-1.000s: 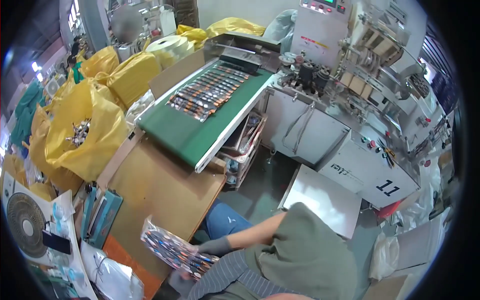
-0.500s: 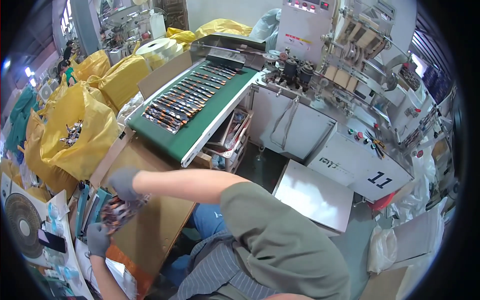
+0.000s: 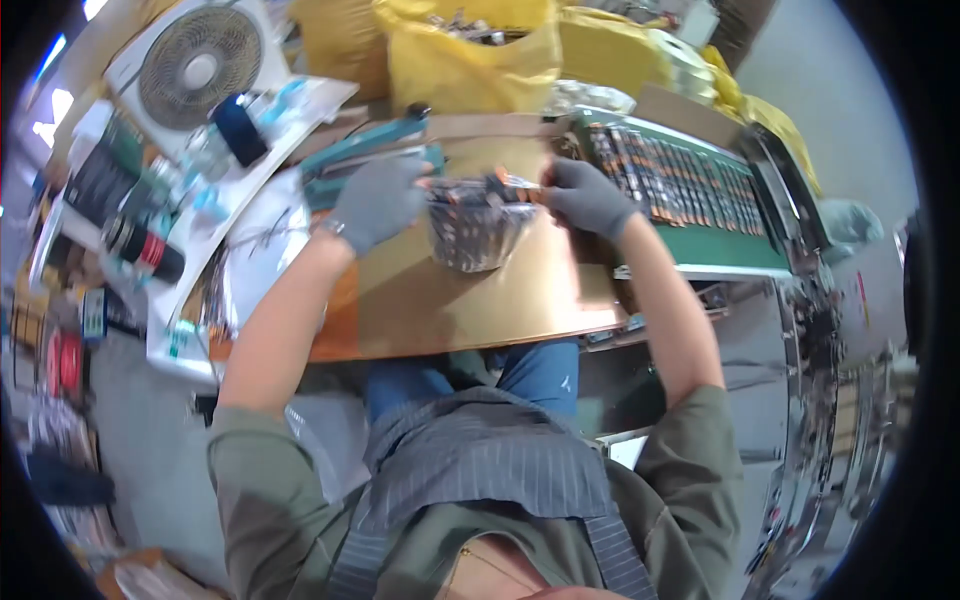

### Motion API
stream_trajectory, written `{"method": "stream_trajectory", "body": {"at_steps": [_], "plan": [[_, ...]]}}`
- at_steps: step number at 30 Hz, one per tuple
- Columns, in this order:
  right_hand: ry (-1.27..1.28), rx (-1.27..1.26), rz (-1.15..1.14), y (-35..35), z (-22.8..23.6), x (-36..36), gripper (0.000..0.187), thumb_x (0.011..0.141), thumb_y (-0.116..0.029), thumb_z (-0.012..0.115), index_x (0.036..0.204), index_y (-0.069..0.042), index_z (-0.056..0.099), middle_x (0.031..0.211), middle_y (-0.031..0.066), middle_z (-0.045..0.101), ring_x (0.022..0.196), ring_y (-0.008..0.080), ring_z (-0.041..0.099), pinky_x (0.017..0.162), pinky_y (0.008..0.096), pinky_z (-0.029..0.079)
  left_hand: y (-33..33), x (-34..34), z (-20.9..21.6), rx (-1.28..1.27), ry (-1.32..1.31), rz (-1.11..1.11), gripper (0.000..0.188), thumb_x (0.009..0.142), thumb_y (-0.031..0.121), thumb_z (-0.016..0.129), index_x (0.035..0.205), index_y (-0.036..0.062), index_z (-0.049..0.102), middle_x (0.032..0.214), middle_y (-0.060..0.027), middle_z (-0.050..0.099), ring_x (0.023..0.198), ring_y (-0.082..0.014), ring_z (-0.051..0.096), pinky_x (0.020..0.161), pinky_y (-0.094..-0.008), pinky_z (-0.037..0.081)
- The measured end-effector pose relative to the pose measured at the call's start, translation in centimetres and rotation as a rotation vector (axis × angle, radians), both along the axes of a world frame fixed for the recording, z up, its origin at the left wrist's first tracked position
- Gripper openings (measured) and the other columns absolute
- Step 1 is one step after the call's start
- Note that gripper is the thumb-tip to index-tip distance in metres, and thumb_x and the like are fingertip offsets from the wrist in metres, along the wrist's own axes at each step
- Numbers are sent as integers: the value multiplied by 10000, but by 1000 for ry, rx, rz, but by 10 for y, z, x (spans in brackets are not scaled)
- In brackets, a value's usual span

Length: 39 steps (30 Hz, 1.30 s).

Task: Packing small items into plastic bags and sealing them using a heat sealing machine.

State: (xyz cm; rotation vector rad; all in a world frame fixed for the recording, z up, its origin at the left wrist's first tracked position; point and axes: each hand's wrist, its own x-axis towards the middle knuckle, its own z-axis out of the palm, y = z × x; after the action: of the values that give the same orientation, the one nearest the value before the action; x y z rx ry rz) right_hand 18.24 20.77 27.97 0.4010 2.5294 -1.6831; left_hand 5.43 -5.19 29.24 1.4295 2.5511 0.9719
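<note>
Between my hands, above the brown tabletop, hangs a clear plastic bag filled with dark, orange-marked packets. My left hand, in a grey glove, is closed on the bag's upper left corner. At its upper right corner my right hand, gloved the same way, pinches the bag's edge; motion blurs the fingertips. Right behind my left hand lies a teal long-armed tool, which looks like a bag sealer. Rows of slim dark packets lie on the green conveyor belt beyond my right hand.
A white side table at the left bears a dark phone and a black bottle. Behind it stands a fan. An open yellow sack stands past the tabletop's far edge. Machinery is on the right.
My view has swung left toward the tabletop. The bag, bunched beside the sealer before, now hangs in front of me, stretched between both hands, which have moved apart.
</note>
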Motion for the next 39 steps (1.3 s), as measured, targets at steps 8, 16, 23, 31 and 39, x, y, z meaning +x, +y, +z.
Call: {"method": "stream_trajectory", "body": {"at_steps": [8, 16, 23, 31, 39], "plan": [[966, 818, 141, -65, 41, -9, 482, 842, -267, 662, 1214, -36, 462, 808, 55, 606, 698, 137, 578, 652, 261, 478, -16, 22, 27, 249, -501, -25, 217, 901, 138, 518, 967, -35, 632, 604, -51, 580, 493, -76, 552, 448, -225, 436], [646, 145, 79, -110, 47, -9, 230, 807, -227, 703, 913, -60, 585, 572, 99, 558, 452, 200, 535, 472, 283, 420, -39, 27, 55, 565, -687, 117, 205, 912, 145, 525, 942, -22, 640, 657, -14, 600, 509, -48, 542, 442, -184, 421], [848, 881, 381, -123, 4, -28, 365, 734, -324, 733, 897, -40, 573, 805, 121, 570, 669, 268, 571, 618, 318, 452, -43, 19, -18, 509, -696, 168, 239, 909, 200, 534, 926, -9, 649, 596, -23, 582, 478, -44, 526, 423, -190, 411], [609, 691, 177, -110, 7, -61, 196, 771, -195, 633, 879, -35, 599, 722, 152, 602, 654, 303, 600, 611, 366, 472, -57, 18, 17, 442, -555, 103, 220, 910, 145, 529, 1013, 4, 662, 702, -4, 616, 507, -43, 524, 465, -184, 426], [356, 568, 90, -80, 30, -45, 230, 765, -206, 580, 678, -2, 641, 612, 149, 624, 549, 262, 623, 588, 366, 492, -84, -18, 6, 114, -4, -14, 215, 799, 144, 533, 869, -13, 661, 764, -167, 653, 574, -264, 634, 625, -348, 506]]}}
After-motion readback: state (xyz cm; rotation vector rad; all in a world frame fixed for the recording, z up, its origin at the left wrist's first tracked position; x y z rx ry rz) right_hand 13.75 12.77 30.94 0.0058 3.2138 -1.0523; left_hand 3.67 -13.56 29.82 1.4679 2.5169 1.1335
